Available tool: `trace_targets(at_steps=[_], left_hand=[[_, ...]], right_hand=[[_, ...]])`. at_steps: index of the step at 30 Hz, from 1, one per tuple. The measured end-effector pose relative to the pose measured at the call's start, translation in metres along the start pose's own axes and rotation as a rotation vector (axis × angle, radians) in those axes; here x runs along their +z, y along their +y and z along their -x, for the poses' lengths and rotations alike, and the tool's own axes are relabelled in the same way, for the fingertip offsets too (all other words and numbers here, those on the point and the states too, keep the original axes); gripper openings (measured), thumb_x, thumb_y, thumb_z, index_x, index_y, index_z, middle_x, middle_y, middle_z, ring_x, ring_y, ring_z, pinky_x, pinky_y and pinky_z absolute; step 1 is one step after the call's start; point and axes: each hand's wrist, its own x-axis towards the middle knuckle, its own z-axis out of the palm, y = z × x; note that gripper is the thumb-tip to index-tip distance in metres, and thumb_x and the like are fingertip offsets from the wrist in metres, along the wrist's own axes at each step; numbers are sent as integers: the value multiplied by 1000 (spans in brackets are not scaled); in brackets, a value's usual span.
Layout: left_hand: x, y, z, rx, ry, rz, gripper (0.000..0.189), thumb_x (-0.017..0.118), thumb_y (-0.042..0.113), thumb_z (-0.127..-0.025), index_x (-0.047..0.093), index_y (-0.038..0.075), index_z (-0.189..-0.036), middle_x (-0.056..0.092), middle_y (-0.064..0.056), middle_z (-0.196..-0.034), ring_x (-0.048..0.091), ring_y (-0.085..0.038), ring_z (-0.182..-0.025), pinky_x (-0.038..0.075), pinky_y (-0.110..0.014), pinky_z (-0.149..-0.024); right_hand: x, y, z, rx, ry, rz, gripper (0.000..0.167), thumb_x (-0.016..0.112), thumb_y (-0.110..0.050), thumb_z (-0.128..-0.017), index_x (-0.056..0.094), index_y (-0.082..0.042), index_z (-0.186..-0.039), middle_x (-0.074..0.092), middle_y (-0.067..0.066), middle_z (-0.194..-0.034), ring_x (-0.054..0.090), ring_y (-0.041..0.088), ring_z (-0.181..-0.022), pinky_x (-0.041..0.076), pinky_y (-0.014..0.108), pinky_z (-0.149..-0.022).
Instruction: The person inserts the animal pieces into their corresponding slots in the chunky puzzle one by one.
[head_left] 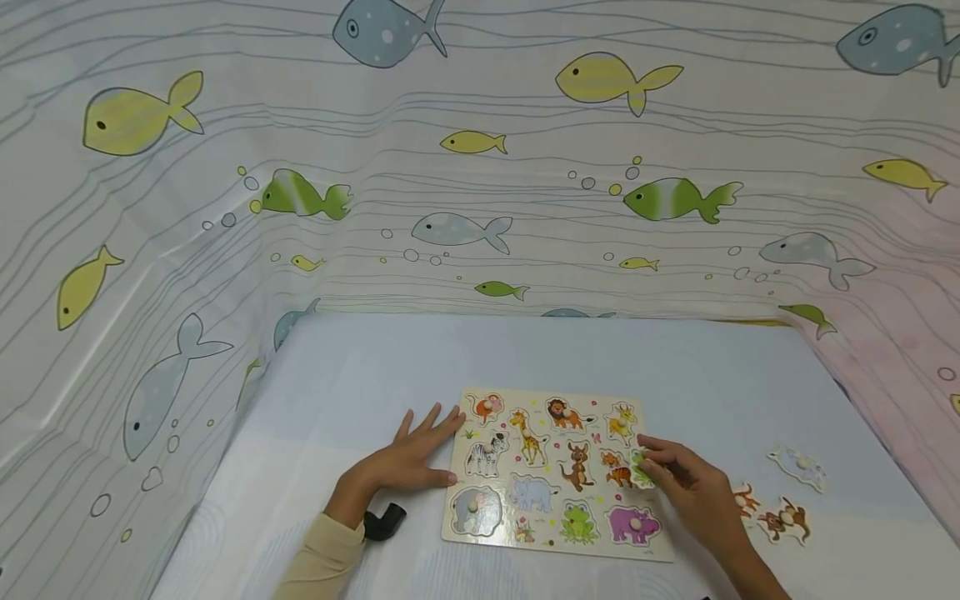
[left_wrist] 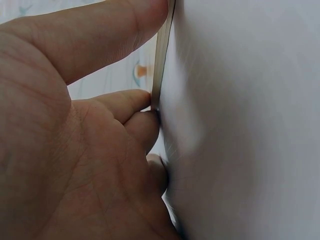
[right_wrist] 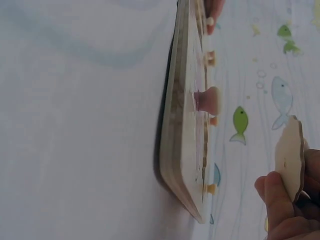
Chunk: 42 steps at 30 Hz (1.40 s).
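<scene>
Pale worktop (head_left: 375, 358) before a fish-printed backdrop (head_left: 540, 179): frog piece (head_left: 639, 472) held clear above the right side of an animal puzzle board (head_left: 660, 550).
Left hand (head_left: 408, 457), fingers spread, touches the board's left edge; right hand (head_left: 686, 483) pinches the frog piece. Its match appears to be the printed frog (head_left: 579, 525), left of the purple hippo piece (head_left: 636, 525). Good placement likely calls for a steadied board, outline aligned first, then a level descent; a tilted rim could catch.
</scene>
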Motion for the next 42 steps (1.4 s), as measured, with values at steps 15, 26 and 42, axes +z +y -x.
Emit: trace_targets(at_steps=[15,26,42], left_hand=[[0,0,0,4,1,9,95,74,39,-87,19,21,-161,12,-1,-169,-3,-31,-157,-15,-60,-121],[-1,1,0,14,4,9,94,74,39,-87,20,17,-161,14,-4,-169,-2,-33,-157,-15,-62,-121],[-2,0,0,17,-9,15,94,73,40,-88,19,17,-161,14,-6,-169,-3,-33,-157,-15,-62,-121]], right_hand=[[16,-18,7,-1,41,-54,27,74,7,-83,72,-13,-102,73,15,-118,66,-9,-103,52,6,-82],[28,-27,12,70,34,-49,21,74,0,-86,70,-12,-103,71,8,-123,66,-9,-105,53,8,-84],[47,-33,22,1,42,-55,22,74,3,-85,69,-9,-103,71,14,-124,66,-7,-107,53,8,-82]])
